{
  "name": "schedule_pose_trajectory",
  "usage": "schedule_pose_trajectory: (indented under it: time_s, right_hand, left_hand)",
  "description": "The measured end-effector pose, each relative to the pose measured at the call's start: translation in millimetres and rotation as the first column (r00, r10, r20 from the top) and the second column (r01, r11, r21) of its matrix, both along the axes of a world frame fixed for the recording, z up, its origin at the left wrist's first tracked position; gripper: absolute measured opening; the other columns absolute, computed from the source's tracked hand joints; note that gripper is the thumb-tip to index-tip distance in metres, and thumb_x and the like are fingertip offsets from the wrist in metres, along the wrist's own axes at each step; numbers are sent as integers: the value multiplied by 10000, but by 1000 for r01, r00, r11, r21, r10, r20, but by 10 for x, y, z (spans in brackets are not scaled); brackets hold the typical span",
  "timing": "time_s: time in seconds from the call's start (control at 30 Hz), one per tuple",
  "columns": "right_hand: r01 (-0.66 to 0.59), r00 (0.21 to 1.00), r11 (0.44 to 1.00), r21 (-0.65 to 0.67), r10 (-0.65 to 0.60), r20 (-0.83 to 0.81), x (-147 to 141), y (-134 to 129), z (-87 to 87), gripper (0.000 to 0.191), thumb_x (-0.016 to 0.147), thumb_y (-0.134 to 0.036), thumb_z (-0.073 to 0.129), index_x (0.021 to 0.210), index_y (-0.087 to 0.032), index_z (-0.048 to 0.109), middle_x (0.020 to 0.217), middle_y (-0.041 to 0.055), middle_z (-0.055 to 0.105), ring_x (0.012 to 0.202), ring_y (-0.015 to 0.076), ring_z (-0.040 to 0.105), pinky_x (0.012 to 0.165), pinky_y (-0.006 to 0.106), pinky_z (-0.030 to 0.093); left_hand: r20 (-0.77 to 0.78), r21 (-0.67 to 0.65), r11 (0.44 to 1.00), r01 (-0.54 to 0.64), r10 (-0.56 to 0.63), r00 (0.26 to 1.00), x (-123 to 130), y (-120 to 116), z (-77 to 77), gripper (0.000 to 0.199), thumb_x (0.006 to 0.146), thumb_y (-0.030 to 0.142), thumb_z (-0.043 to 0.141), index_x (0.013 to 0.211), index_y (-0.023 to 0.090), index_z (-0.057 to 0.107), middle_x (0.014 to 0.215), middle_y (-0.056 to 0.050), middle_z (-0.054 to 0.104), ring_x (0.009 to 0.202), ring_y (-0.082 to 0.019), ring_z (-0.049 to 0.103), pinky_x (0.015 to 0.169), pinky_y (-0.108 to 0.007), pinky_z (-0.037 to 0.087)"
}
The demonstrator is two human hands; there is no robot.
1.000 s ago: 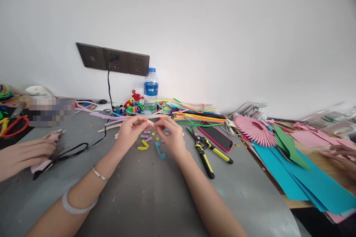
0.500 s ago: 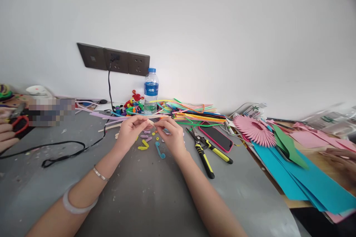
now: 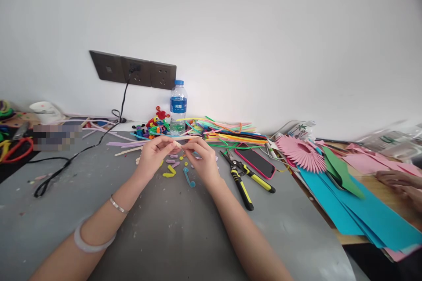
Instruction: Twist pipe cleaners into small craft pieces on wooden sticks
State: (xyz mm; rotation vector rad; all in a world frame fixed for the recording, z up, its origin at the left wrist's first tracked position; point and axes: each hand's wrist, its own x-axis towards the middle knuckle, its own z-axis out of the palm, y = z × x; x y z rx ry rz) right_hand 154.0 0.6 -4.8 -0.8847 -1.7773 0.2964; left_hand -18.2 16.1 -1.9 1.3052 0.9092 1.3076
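My left hand [image 3: 154, 158] and my right hand [image 3: 203, 160] meet over the grey table, fingertips almost touching. Pinched between them is a short cream piece of pipe cleaner [image 3: 178, 145], mostly covered by the fingers. Just below lie bent yellow pipe cleaner pieces [image 3: 169, 172], small purple pieces [image 3: 173, 161] and a blue piece with curled ends [image 3: 189, 178]. Wire-cutting pliers [image 3: 243, 175] with yellow-black handles rest right of my right hand. Long purple pipe cleaners [image 3: 125, 144] stick out beyond my left hand.
At the back stand a water bottle [image 3: 178, 107], small pipe cleaner figures [image 3: 157, 123] and a colourful pipe cleaner bundle [image 3: 231, 131]. A phone [image 3: 257, 162], pink pleated paper [image 3: 301, 153] and blue sheets [image 3: 359, 206] lie right, near another person's hand [image 3: 400, 184]. A black cable [image 3: 89, 151] and red-handled scissors [image 3: 20, 149] lie left.
My hands keep nearly the same pose around the cream piece. At the left, the other person's hand has left the view, and the black cable has shifted left.
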Motion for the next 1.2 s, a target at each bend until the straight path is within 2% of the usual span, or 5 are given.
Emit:
schedule_pose_trajectory:
  time_s: [0.27, 0.5, 0.77, 1.0, 1.2]
  right_hand:
    - [-5, 999, 999, 42, 3, 44, 4, -5, -14, 197, 955, -181, 540, 1024, -262, 706, 942, 67, 647, 908, 186, 641, 813, 324, 543]
    - [-13, 992, 998, 68, 4, 127, 6, 3, -70, 268, 978, -176, 489, 1120, -277, 692, 938, 70, 675, 840, 169, 644, 756, 289, 541]
    - [28, 983, 994, 107, -47, 176, 21, -3, -90, 296, 982, -178, 464, 1114, -280, 708, 898, 75, 675, 802, 177, 633, 732, 290, 535]
    - [70, 969, 986, 151, -103, 226, 23, 1, -80, 310, 970, -159, 451, 1089, -279, 710, 829, 59, 662, 737, 170, 604, 678, 279, 509]
    - [27, 986, 987, 161, -52, 155, -7, -13, -44, 263, 934, -112, 474, 1018, -234, 691, 772, 41, 639, 700, 156, 581, 659, 268, 491]
  left_hand:
    - [52, -3, 1000, -7, 7, 999, 15, -23, 46, 297, 758, 457, 779, 846, 189, 685, 794, -48, 761, 774, -213, 738, 795, -369, 627]
    - [129, -31, 1000, -1, 5, 992, 21, -30, 52, 294, 736, 445, 804, 837, 194, 689, 784, -36, 757, 752, -203, 725, 791, -376, 624]
    - [166, -38, 999, 28, -22, 986, 15, -27, 46, 231, 743, 387, 813, 824, 199, 705, 765, -17, 753, 716, -172, 715, 791, -346, 623]
    - [101, -31, 999, 24, -21, 995, -12, -15, 19, 243, 756, 406, 795, 843, 197, 705, 791, -35, 762, 718, -197, 724, 783, -367, 624]
    - [102, 8, 999, 36, -36, 994, -21, -8, 27, 211, 774, 370, 786, 838, 184, 709, 777, -26, 753, 706, -172, 717, 755, -315, 620]
